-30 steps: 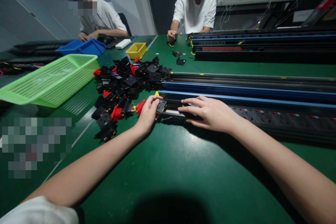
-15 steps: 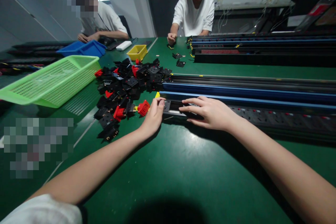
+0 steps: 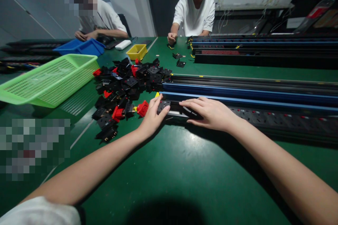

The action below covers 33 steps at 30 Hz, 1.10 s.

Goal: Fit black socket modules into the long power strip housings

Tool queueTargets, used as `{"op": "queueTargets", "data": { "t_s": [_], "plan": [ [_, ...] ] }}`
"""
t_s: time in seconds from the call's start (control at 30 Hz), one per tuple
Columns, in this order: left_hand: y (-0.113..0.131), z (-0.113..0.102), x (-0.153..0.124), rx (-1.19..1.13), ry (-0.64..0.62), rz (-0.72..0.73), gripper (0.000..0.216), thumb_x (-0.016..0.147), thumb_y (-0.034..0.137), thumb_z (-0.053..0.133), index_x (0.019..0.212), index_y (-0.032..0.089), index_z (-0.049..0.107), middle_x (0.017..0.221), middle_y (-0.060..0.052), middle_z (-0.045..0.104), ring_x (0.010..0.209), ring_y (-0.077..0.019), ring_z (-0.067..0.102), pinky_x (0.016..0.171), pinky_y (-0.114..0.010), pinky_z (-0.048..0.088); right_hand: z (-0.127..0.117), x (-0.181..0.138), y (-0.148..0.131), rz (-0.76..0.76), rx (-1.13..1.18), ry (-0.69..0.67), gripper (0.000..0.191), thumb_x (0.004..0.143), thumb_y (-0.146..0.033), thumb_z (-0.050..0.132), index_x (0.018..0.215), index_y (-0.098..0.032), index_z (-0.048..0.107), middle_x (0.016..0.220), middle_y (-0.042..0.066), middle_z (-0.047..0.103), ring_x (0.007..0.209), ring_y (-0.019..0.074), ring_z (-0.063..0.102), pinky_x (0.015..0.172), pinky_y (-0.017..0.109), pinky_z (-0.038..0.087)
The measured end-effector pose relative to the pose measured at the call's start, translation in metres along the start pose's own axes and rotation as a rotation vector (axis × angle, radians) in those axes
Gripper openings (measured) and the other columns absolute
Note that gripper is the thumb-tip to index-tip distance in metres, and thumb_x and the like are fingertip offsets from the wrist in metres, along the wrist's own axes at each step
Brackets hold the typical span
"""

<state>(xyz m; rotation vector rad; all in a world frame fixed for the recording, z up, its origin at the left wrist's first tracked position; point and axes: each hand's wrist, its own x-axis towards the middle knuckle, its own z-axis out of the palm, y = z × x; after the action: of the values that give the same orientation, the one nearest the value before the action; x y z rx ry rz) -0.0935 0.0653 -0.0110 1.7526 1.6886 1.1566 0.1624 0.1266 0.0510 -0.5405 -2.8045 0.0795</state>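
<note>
A long black power strip (image 3: 280,117) with a row of sockets lies across the green table in front of me. My left hand (image 3: 151,117) grips its left end, the thumb across a black socket module (image 3: 164,104) set there. My right hand (image 3: 213,112) reaches over the strip, its fingertips on another black socket module (image 3: 194,113), which sits tilted in the channel; its far part is hidden under my fingers. Between the two modules a gap shows a pale strip inside. Beside my left hand lies a red socket module (image 3: 142,108).
A pile of black and red modules (image 3: 130,82) lies left of the strip. Beyond it are a green basket (image 3: 60,91), a blue bin (image 3: 79,47) and a yellow bin (image 3: 136,52). Blue-edged rails (image 3: 237,93) lie behind the strip. Two people sit across the table.
My left thumb has come forward over the end module, and its fingers have spread slightly. My right hand stays nearly in place, with the tilted module showing more under it.
</note>
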Motion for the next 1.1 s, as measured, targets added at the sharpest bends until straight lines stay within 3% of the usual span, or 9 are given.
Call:
{"op": "queueTargets", "data": {
  "t_s": [0.23, 0.47, 0.63, 0.7, 0.87, 1.0, 1.1],
  "plan": [
    [-0.003, 0.003, 0.003, 0.122, -0.059, 0.078, 0.07, 0.096, 0.06, 0.037, 0.152, 0.019, 0.038, 0.134, -0.014, 0.043, 0.135, -0.0293, 0.038, 0.118, -0.053, 0.026, -0.002, 0.001, -0.001, 0.029, 0.007, -0.015, 0.062, 0.093, -0.043, 0.058, 0.148, -0.021, 0.04, 0.14, 0.009, 0.059, 0.112, 0.0279, 0.062, 0.088, 0.043, 0.056],
    [0.002, 0.0, 0.003, -0.082, -0.149, 0.008, 0.065, 0.097, 0.055, 0.042, 0.152, 0.02, 0.037, 0.126, -0.012, 0.057, 0.123, -0.0275, 0.05, 0.109, -0.047, 0.036, -0.002, 0.001, 0.0, 0.033, 0.042, -0.005, 0.064, 0.091, -0.041, 0.061, 0.148, -0.021, 0.039, 0.138, 0.011, 0.06, 0.112, 0.028, 0.062, 0.088, 0.043, 0.055],
    [0.004, 0.005, -0.002, -0.319, -0.153, 0.006, 0.067, 0.097, 0.048, 0.049, 0.153, 0.021, 0.024, 0.091, -0.001, 0.056, 0.082, -0.0153, 0.055, 0.082, -0.032, 0.046, -0.003, 0.0, 0.0, 0.042, 0.043, -0.008, 0.066, 0.09, -0.041, 0.062, 0.148, -0.022, 0.039, 0.138, 0.01, 0.06, 0.111, 0.0283, 0.062, 0.085, 0.043, 0.056],
    [0.005, 0.007, -0.003, -0.372, -0.142, 0.03, 0.063, 0.096, 0.044, 0.052, 0.149, 0.021, 0.027, 0.085, 0.001, 0.054, 0.077, -0.0135, 0.053, 0.077, -0.028, 0.044, -0.003, 0.0, 0.0, 0.047, 0.049, -0.019, 0.066, 0.09, -0.042, 0.062, 0.149, -0.023, 0.038, 0.139, 0.01, 0.059, 0.112, 0.028, 0.061, 0.087, 0.042, 0.055],
    [0.01, 0.005, -0.005, -0.328, -0.097, 0.048, 0.047, 0.096, 0.041, 0.052, 0.136, 0.022, 0.035, 0.089, 0.0, 0.057, 0.08, -0.0141, 0.056, 0.075, -0.028, 0.044, -0.004, 0.001, 0.0, 0.044, 0.049, -0.027, 0.066, 0.09, -0.041, 0.062, 0.149, -0.023, 0.037, 0.14, 0.008, 0.059, 0.113, 0.0281, 0.061, 0.089, 0.042, 0.055],
    [0.017, 0.0, -0.006, -0.111, -0.109, 0.095, 0.035, 0.099, 0.041, 0.044, 0.127, 0.021, 0.052, 0.102, -0.005, 0.063, 0.087, -0.0172, 0.06, 0.075, -0.03, 0.047, -0.003, 0.001, 0.0, 0.038, 0.04, -0.029, 0.064, 0.092, -0.044, 0.059, 0.148, -0.022, 0.038, 0.14, 0.009, 0.059, 0.111, 0.0285, 0.061, 0.087, 0.043, 0.055],
    [0.019, -0.003, -0.005, 0.02, -0.107, 0.146, 0.035, 0.101, 0.04, 0.041, 0.125, 0.02, 0.057, 0.112, -0.008, 0.065, 0.1, -0.0208, 0.061, 0.082, -0.034, 0.049, -0.002, 0.001, 0.001, 0.038, 0.037, -0.033, 0.063, 0.092, -0.045, 0.057, 0.148, -0.022, 0.038, 0.141, 0.009, 0.058, 0.111, 0.0279, 0.061, 0.088, 0.043, 0.055]
  ]
}}
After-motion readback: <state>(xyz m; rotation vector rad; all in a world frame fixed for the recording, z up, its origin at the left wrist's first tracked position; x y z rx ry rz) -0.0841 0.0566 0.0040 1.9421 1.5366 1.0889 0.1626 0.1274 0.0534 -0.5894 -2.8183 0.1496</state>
